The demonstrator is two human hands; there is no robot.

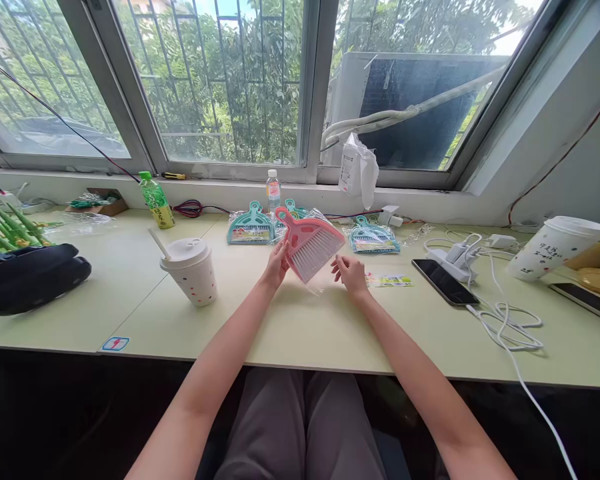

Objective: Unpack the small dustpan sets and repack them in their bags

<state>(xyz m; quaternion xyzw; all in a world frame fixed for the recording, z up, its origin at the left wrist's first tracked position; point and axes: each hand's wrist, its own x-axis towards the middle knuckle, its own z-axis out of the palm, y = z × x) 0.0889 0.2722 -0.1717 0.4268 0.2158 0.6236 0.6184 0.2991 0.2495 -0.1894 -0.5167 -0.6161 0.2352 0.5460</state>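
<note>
My left hand is closed on the left edge of a pink mini dustpan with a brush nested in it, its pale bristles showing. The set is tilted above the table, and clear plastic film shows around it. Just right of its lower corner is my right hand, apart from the dustpan, with fingers loosely bent and spread. Beside that hand a yellow-green printed card lies flat. Behind are wrapped teal dustpan sets, with another teal set on the right.
A lidded paper cup with a straw stands to the left, near a green bottle and a black pouch. A clear bottle stands at the back. Rightward lie a phone, white cables and another cup.
</note>
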